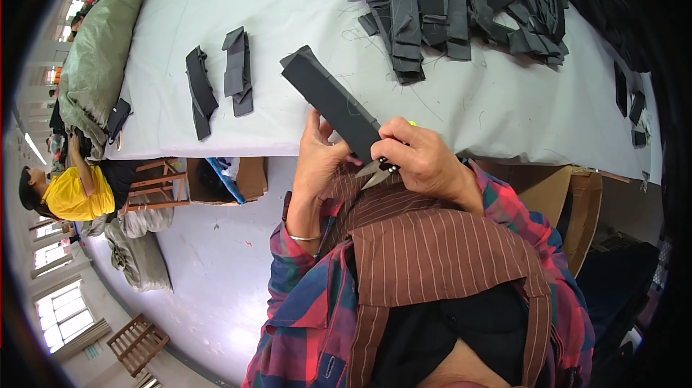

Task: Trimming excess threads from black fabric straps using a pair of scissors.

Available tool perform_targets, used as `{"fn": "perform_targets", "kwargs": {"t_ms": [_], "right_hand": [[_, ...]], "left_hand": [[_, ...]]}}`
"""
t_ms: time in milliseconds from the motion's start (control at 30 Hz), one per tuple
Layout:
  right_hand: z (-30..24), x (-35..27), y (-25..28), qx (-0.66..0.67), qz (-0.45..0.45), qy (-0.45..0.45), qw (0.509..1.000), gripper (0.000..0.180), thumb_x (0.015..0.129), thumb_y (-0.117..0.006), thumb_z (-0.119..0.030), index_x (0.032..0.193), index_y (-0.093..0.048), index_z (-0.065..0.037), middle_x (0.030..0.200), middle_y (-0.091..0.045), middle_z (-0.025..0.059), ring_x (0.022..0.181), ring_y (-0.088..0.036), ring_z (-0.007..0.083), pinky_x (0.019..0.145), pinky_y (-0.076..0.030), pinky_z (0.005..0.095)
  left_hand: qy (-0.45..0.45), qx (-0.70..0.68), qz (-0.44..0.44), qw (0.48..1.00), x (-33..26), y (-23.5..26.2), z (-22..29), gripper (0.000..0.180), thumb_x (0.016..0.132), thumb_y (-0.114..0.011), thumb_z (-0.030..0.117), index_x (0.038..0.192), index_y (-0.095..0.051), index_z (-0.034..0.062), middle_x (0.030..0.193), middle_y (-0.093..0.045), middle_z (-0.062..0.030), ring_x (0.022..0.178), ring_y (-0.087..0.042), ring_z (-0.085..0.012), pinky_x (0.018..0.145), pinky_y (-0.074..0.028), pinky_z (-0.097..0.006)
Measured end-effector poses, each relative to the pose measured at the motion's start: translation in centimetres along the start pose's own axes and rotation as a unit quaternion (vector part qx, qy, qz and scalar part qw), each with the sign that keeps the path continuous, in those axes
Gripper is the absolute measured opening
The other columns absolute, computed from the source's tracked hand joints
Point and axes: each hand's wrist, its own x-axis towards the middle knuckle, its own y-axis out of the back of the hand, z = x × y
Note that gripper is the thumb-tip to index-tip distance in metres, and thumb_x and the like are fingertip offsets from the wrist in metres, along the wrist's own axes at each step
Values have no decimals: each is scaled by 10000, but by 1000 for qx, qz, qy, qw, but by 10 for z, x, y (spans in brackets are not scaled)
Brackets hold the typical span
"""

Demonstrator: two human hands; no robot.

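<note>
My left hand (317,154) grips the near end of a long black fabric strip (328,96), which slants up and away over the table edge. My right hand (422,157) is closed on small metal thread snips (378,170). Their blades point left and touch the strip's near end between my two hands. Both forearms wear plaid sleeves, and a brown striped apron covers my chest.
The grey table (490,107) carries two folded black pieces (220,74) at left and a big heap of black strips (447,6) at the back. A cardboard box (223,179) sits under the table edge. A person in yellow (68,193) lies at far left beside green sacks (94,64).
</note>
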Motion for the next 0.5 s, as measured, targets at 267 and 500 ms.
{"fn": "perform_targets", "kwargs": {"t_ms": [267,500], "right_hand": [[1,-6,-2,-9,19,-23,999,291,629,-549,123,871,-575,-36,866,-471,98,680,-538,256,563,-459,320],[-4,-9,-1,28,33,-40,998,362,595,-517,185,874,-587,-33,858,-452,92,674,-529,225,552,-461,305]], "left_hand": [[4,-131,22,991,0,6,-15,486,851,-589,-5,1288,-378,-33,975,-574,-100,819,-614,-155,717,-525,-254],[8,-308,-12,951,5,8,-10,343,890,-511,37,1210,-452,-72,1103,-593,-172,970,-623,-243,855,-525,-365]]}}
